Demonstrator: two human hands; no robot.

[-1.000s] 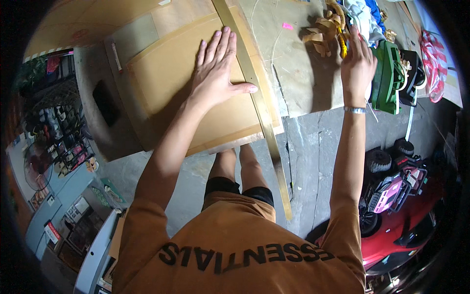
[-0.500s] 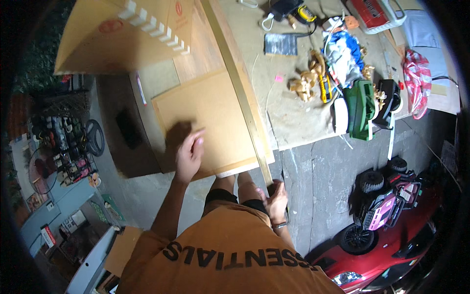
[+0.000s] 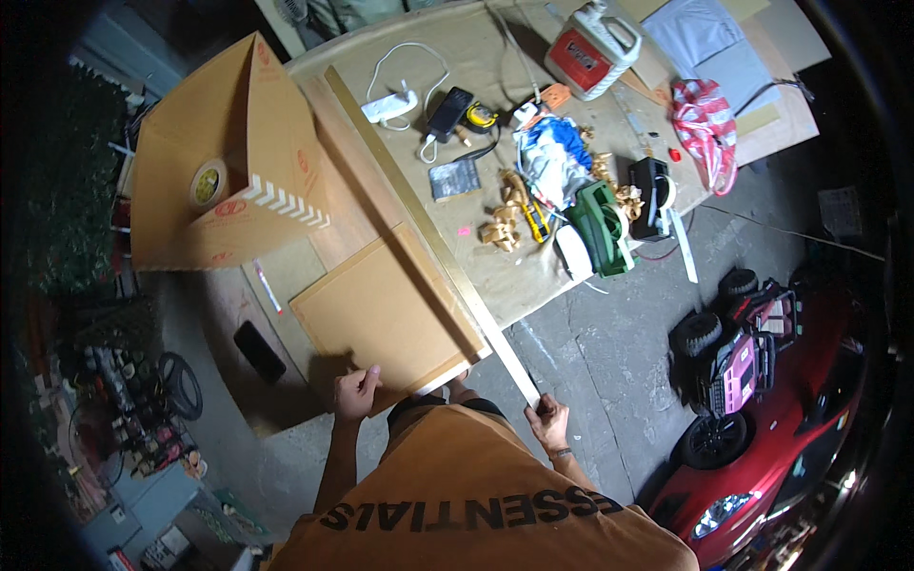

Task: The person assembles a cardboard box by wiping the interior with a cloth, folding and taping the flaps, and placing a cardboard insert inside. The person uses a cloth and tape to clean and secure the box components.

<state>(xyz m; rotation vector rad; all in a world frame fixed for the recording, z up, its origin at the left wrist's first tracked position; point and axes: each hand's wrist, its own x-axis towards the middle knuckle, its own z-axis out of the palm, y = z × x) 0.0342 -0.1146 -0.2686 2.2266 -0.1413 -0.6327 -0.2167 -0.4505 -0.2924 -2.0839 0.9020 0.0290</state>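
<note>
My right hand (image 3: 549,423) grips the near end of a long, straight metal strip (image 3: 428,228), gold-toned along most of its length and pale near my hand. The strip runs diagonally from the far table across the right side of a flat brown cardboard piece (image 3: 390,309) and out past the table's edge. Loosely curled, my left hand (image 3: 356,392) hangs over the near left corner of the cardboard, with nothing visible in it. Its shadow falls on the cardboard.
An open cardboard box (image 3: 205,124) stands at the far left, a tape roll (image 3: 208,184) in it. A marker (image 3: 268,288) and a phone (image 3: 260,351) lie left. Right of the strip are a tape measure (image 3: 483,117), a green tape dispenser (image 3: 600,228), a yellow cutter (image 3: 536,222) and a jug (image 3: 592,52).
The view has shifted, showing more of the far table and the box's inside. My left hand has drawn back toward me, its fingers more curled. My right hand still holds the strip's end.
</note>
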